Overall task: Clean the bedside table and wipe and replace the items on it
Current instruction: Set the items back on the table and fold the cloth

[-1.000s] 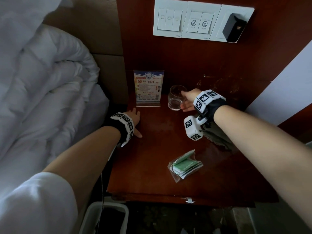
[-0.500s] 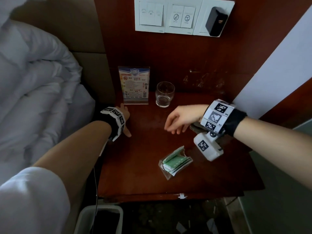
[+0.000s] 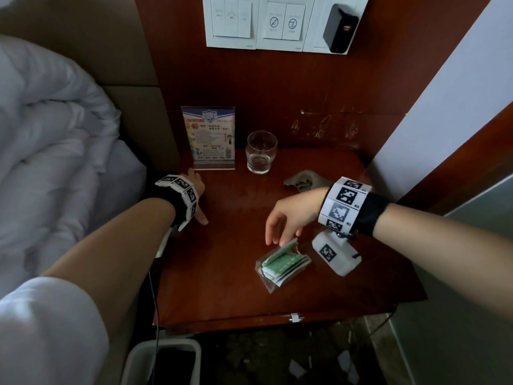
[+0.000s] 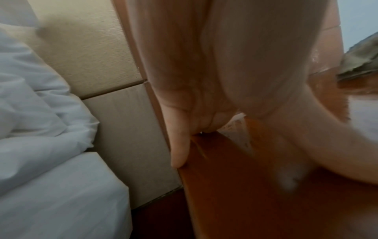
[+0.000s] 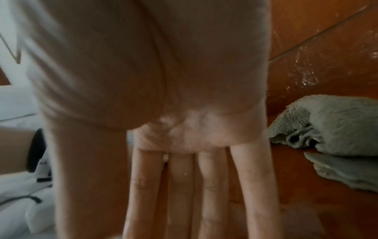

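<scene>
The dark wood bedside table [image 3: 222,287] carries an upright printed sign card [image 3: 212,137] and an empty glass [image 3: 261,155] at the back. A crumpled grey cloth [image 3: 304,180] [image 5: 337,129] lies at the right rear. A clear packet of green sachets [image 3: 283,263] lies near the front. My right hand [image 3: 283,240] reaches down over the packet's top edge with straight fingers [image 5: 180,186]; whether they touch it I cannot tell. My left hand [image 3: 198,195] rests flat on the table's left edge [image 4: 235,202], holding nothing.
A white duvet [image 3: 55,162] and padded headboard lie to the left. A switch panel [image 3: 263,23] with a black charger [image 3: 340,29] is on the wall panel behind. A white bin [image 3: 144,365] stands below the front left corner, and a wall [image 3: 444,107] closes the right side.
My right hand has let go of the glass and drawn back toward the front, coming down over the sachet packet. The grey cloth now lies uncovered. The left hand has stayed put.
</scene>
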Tool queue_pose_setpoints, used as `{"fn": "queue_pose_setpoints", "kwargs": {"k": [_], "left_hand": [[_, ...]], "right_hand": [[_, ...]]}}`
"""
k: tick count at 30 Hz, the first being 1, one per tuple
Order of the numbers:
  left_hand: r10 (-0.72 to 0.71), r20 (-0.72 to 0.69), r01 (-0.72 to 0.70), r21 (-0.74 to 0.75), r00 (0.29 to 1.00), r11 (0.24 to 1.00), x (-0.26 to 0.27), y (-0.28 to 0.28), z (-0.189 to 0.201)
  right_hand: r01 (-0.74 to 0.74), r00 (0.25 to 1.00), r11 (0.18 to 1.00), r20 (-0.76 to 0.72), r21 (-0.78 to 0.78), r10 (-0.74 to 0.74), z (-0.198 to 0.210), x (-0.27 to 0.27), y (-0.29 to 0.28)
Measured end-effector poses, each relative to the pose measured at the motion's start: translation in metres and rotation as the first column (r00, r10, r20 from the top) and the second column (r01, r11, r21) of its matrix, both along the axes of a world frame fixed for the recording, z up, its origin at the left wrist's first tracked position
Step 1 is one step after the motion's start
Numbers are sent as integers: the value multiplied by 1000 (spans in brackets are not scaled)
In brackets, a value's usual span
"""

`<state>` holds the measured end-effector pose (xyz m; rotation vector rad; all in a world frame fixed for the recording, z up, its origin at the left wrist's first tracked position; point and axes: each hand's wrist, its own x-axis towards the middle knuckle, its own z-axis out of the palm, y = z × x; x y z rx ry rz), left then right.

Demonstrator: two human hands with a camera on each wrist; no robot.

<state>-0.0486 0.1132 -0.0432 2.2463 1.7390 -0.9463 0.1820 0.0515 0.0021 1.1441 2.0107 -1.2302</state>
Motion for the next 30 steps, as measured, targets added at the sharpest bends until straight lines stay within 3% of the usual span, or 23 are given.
{"fn": "queue_pose_setpoints", "kwargs": {"k": [9,15,20,25,30], "left_hand": [[6,-17,-6,0,1000,1000,1,-1,1],[16,-25,-16,-16,1000,1000,1,0,1],[43,-13,-44,-27,999,999,0,2,-2],[36,-32,-37,-35,999,999,2,1,0],[37,-27,-38,-33,999,999,0,2,-2]], "right_hand": [[-27,998,999,-50,44,29,-6,7,-9],[-21,997,969,-61,245,37,-10,8,-7],[95,993,926,-100,364,-62,10,30,16],[300,954,792,-190,532,-234,33,64,49],[580,793,489,-314,651,-522,19,92,84]]}}
